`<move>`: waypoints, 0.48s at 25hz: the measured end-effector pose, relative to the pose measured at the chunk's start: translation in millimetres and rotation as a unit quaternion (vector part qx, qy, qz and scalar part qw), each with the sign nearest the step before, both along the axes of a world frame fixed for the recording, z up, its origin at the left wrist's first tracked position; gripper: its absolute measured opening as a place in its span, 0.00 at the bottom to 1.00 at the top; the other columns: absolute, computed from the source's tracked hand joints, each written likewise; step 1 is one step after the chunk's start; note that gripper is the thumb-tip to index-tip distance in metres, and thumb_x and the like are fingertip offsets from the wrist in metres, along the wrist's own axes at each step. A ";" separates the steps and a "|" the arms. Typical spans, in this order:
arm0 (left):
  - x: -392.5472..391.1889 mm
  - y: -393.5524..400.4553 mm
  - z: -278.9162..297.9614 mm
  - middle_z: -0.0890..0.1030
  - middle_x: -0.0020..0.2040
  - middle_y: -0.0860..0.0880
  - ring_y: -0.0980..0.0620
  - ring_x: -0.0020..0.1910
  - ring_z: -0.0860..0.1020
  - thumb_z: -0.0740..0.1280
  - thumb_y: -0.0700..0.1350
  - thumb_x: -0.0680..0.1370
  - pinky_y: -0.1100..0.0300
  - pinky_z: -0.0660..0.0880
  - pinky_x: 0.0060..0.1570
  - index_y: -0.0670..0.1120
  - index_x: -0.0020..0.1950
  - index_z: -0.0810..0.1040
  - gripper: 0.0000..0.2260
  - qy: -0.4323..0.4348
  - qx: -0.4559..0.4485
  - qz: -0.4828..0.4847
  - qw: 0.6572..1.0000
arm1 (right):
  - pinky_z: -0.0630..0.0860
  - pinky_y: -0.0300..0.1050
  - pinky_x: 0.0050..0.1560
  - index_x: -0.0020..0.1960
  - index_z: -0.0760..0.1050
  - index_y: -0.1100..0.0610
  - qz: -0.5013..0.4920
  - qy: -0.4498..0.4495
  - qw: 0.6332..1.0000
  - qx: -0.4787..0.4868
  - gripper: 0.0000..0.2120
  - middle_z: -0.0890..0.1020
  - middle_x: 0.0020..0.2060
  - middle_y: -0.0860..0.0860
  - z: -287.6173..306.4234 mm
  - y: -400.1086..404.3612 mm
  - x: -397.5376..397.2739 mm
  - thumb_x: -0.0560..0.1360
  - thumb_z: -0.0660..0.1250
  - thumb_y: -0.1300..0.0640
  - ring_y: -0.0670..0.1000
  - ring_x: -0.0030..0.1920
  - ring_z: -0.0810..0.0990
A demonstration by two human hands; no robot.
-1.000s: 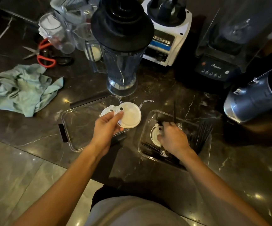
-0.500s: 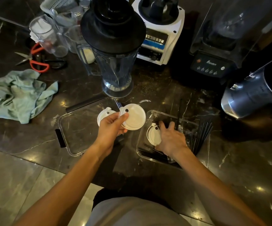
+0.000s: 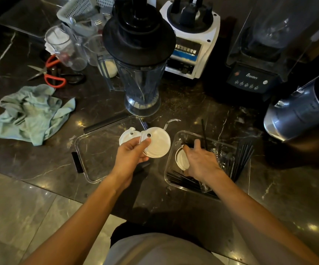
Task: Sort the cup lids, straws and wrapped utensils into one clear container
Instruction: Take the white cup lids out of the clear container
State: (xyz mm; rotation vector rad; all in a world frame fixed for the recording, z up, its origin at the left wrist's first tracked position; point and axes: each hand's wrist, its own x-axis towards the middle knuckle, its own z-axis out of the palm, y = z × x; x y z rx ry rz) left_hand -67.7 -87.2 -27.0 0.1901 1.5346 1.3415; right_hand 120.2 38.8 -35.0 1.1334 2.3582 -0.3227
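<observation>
Lid tray point(image 3: 97, 161) lies left of straw-filled container point(image 3: 175, 142).

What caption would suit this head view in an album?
Left hand holds two white cup lids while right hand reaches for another lid in the clear container.

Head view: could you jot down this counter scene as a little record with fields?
left hand: grips two white cup lids, fanned
right hand: inside the right clear container, at a third lid
black straws: in the right clear container, some leaning over its rim
left container: clear; contents unclear
behind: blender jar, green cloth, red scissors
</observation>
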 end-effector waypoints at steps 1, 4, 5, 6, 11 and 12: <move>-0.2 -0.1 1.5 0.88 0.53 0.45 0.44 0.57 0.85 0.70 0.46 0.80 0.47 0.82 0.59 0.45 0.58 0.85 0.09 0.001 0.001 -0.001 1.000 | 0.78 0.55 0.58 0.75 0.63 0.50 -0.006 0.016 1.000 -0.008 0.41 0.64 0.65 0.55 3.0 -0.9 -0.8 0.68 0.80 0.45 0.58 0.57 0.80; -1.6 0.4 4.1 0.88 0.51 0.45 0.45 0.55 0.86 0.70 0.45 0.81 0.51 0.83 0.56 0.45 0.58 0.85 0.08 0.001 0.010 -0.003 1.000 | 0.77 0.57 0.60 0.74 0.63 0.47 -0.043 0.099 0.993 -0.042 0.41 0.63 0.66 0.53 17.6 -3.5 2.2 0.68 0.78 0.40 0.59 0.60 0.79; -1.6 0.9 5.7 0.89 0.50 0.46 0.46 0.53 0.86 0.70 0.45 0.81 0.53 0.83 0.55 0.45 0.57 0.85 0.07 -0.001 0.013 -0.001 1.000 | 0.77 0.58 0.61 0.75 0.62 0.46 -0.069 0.135 0.987 -0.057 0.42 0.63 0.68 0.52 24.6 -4.1 5.0 0.68 0.78 0.39 0.59 0.62 0.78; -1.5 1.5 6.9 0.89 0.50 0.47 0.47 0.52 0.86 0.70 0.45 0.81 0.53 0.83 0.54 0.46 0.56 0.85 0.07 -0.003 0.017 0.002 1.000 | 0.78 0.59 0.63 0.75 0.61 0.44 -0.103 0.178 0.976 -0.073 0.43 0.63 0.69 0.51 31.4 -4.5 8.0 0.67 0.78 0.38 0.59 0.64 0.76; 2.1 5.4 5.7 0.87 0.54 0.44 0.39 0.58 0.84 0.72 0.49 0.80 0.41 0.80 0.62 0.48 0.58 0.86 0.09 -0.005 0.016 -0.013 1.000 | 0.80 0.58 0.61 0.73 0.62 0.35 -0.242 0.393 0.876 -0.137 0.43 0.71 0.69 0.40 61.3 -15.6 12.4 0.64 0.79 0.36 0.51 0.66 0.76; 3.8 6.3 5.2 0.87 0.54 0.42 0.36 0.59 0.83 0.72 0.51 0.79 0.39 0.79 0.62 0.47 0.57 0.86 0.10 -0.001 0.018 -0.027 0.999 | 0.80 0.58 0.61 0.74 0.61 0.36 -0.230 0.395 0.880 -0.126 0.43 0.71 0.69 0.41 66.6 -19.3 10.1 0.64 0.78 0.36 0.50 0.66 0.75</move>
